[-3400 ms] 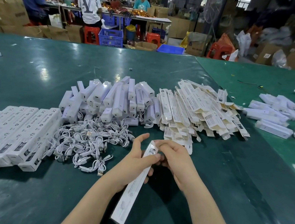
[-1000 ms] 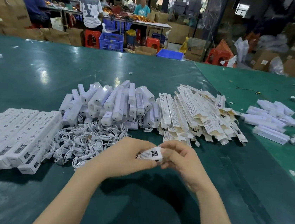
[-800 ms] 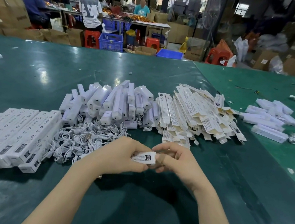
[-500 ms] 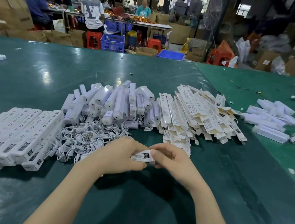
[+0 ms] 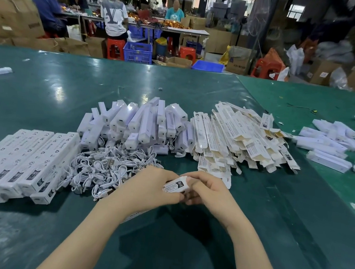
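Both our hands, left hand (image 5: 150, 188) and right hand (image 5: 209, 195), pinch the box (image 5: 176, 186) end. We judge this steadies it for closing the flap.

Most of the white box (image 5: 176, 185) at frame centre is hidden under the left hand (image 5: 150, 190), and its print is too small to read. The row of packed boxes (image 5: 21, 160) at middle left is cut off by the frame's edge.
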Demonstrator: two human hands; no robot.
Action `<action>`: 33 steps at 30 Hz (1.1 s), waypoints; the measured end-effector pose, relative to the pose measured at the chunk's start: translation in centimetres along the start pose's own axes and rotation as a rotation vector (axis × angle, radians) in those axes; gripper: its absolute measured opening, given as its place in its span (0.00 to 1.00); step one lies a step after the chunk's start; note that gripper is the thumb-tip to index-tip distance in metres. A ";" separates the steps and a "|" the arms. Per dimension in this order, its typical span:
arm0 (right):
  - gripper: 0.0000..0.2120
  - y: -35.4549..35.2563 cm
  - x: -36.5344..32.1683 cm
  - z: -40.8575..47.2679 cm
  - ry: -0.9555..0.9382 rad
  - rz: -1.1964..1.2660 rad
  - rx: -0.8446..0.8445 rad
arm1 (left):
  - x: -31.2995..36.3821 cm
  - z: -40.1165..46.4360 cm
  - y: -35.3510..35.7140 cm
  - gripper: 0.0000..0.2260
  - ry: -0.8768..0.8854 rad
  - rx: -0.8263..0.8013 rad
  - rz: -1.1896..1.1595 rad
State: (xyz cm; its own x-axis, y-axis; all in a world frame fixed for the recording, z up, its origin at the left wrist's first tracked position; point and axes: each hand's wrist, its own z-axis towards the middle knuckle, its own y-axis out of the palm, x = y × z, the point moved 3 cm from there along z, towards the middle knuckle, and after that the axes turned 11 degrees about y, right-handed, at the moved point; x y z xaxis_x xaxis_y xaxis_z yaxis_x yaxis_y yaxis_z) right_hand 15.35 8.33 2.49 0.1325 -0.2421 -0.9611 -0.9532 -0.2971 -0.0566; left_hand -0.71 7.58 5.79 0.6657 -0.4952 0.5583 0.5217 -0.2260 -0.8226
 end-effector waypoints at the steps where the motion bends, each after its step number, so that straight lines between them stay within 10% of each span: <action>1: 0.09 -0.1 0.1 0.1 -0.002 -0.002 -0.003 | 0.1 0.0 0.1 0.05 -0.005 0.009 -0.004; 13: 0.16 0.2 1.0 0.5 -0.008 -0.220 0.098 | 0.6 0.1 1.6 0.09 -0.152 -0.033 -0.071; 17: 0.06 -0.2 -0.1 -0.5 -0.070 -0.187 -0.011 | 0.2 -0.1 0.8 0.02 -0.130 -0.060 -0.323; 33: 0.15 -0.6 -0.6 -0.5 -0.043 0.202 -0.050 | 0.7 -0.6 1.6 0.13 -0.230 -0.037 -0.895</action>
State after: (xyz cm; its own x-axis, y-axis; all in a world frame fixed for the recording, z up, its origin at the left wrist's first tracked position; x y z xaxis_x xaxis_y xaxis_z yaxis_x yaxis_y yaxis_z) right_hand 16.00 8.17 3.29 -0.0727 -0.2619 -0.9624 -0.9444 -0.2922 0.1508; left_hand 0.28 6.42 4.82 0.1142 0.0551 0.9919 0.8782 -0.4724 -0.0749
